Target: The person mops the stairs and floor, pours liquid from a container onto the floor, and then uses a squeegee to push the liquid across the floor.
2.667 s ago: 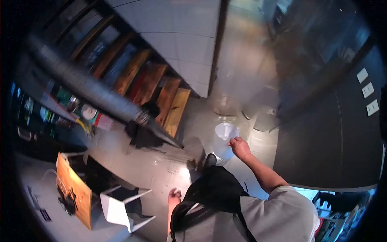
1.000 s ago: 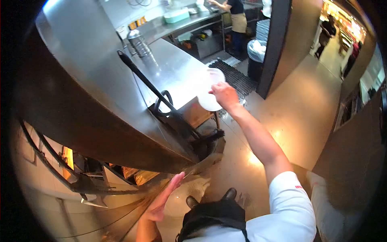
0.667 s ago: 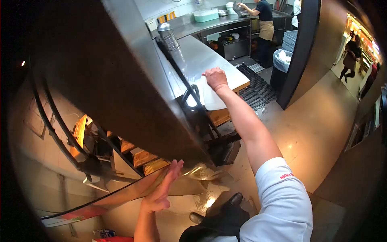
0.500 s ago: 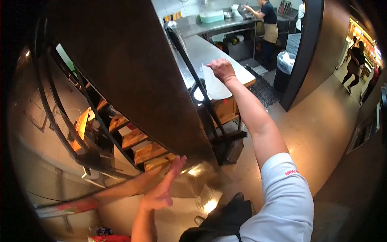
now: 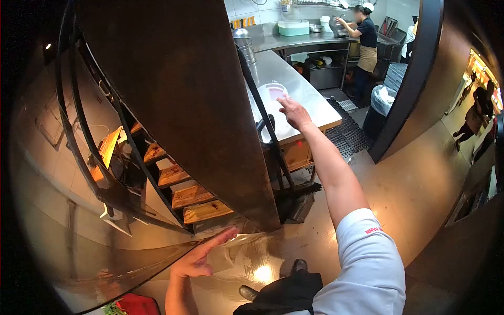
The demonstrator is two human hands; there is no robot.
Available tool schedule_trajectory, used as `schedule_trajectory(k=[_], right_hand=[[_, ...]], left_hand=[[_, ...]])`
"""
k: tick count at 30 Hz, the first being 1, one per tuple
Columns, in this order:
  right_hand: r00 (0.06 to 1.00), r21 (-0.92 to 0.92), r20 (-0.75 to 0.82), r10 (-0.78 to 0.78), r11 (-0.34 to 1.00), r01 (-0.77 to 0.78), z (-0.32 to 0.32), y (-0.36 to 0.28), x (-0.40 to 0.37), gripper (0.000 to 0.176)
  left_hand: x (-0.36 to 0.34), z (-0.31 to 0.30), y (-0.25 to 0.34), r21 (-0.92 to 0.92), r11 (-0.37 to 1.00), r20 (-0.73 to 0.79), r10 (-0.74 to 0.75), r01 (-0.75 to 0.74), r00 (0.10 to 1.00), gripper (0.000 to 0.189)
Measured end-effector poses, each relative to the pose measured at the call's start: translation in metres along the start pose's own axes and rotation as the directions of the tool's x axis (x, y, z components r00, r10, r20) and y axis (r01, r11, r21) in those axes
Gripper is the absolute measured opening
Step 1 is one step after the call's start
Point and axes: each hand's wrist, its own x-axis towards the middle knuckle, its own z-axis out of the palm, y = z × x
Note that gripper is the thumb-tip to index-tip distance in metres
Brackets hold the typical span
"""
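My right hand (image 5: pixel 295 112) reaches forward over the steel worktable (image 5: pixel 310 102), its fingers loosely stretched out and holding nothing. Just beyond the fingertips stands a round, translucent container (image 5: pixel 272 92) with a pale rim; I cannot make out what is in it. Lower in the view, my left hand (image 5: pixel 202 256) is spread open above the floor, with thumb and fingers apart. A shiny curved surface lies to its left.
A dark panel (image 5: pixel 178 94) beside wooden steps (image 5: pixel 194 197) rises at the left. A broom (image 5: pixel 302 189) leans at the table's near end. A person (image 5: pixel 366 50) works at the back counter. A lined bin (image 5: pixel 380 107) stands by the doorway post. Black mats cover the floor there.
My right hand's fingers have gone from curled together to stretched out, and the round container now shows on the table beyond them. My left hand stays open. The view has shifted.
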Motion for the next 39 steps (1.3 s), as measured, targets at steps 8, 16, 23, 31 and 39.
schedule_trajectory(k=[8, 16, 23, 31, 39], right_hand=[[0.427, 0.231, -0.401, 0.811, 0.540, -0.809, -0.003, -0.116, -0.241, 0.049], [0.579, 0.425, 0.815, -0.032, 0.713, -0.558, 0.091, -0.535, -0.452, 0.025], [0.789, 0.684, 0.607, -0.092, 0.566, -0.460, 0.137, -0.620, -0.220, 0.057], [0.413, 0.111, 0.887, 0.205, 0.774, -0.624, 0.242, -0.544, -0.336, 0.055], [-0.687, -0.488, 0.718, 0.110, 0.784, -0.384, 0.345, -0.618, -0.444, 0.081]], left_hand=[[-0.012, -0.025, 0.008, -0.057, 0.996, 0.144, -0.055, 0.064, 0.988, 0.114], [-0.027, -0.042, 0.012, -0.375, 0.924, -0.070, -0.112, 0.078, 0.991, 0.091], [-0.216, -0.036, -0.012, 0.299, 0.934, 0.251, 0.119, -0.194, 0.961, 0.060], [-0.447, -0.174, -0.126, -0.214, 0.955, -0.533, -0.289, 0.204, 0.795, 0.063], [-0.738, -0.194, -0.342, -0.664, 0.466, -0.718, -0.614, 0.585, -0.326, 0.059]])
